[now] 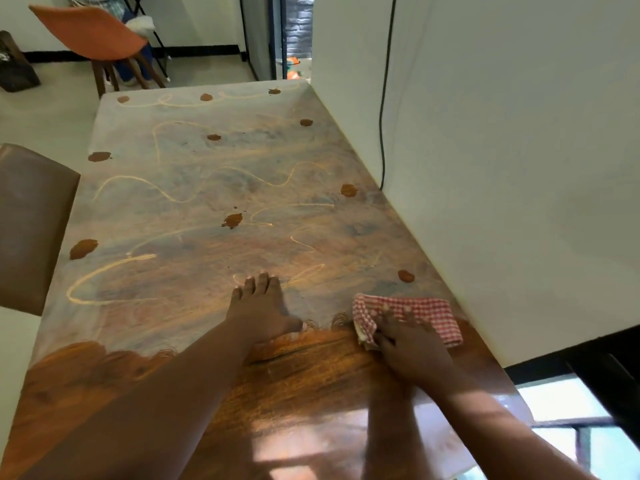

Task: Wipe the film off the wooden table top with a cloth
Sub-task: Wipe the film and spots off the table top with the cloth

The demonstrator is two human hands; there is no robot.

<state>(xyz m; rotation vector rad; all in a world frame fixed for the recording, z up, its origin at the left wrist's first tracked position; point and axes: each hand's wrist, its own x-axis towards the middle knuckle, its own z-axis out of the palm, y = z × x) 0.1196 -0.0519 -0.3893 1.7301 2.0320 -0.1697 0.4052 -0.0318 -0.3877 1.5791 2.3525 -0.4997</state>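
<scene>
Left hand (260, 308) lies flat, fingers straight, on the wooden table top (214, 209). Right hand (403, 336) presses the red checked cloth (408, 315), fingers spread over it, near the wall-side edge, its long axis across the table. Pale film (194, 161) with brown blobs (232, 220) covers the far surface; the near strip shows bare wood.
</scene>
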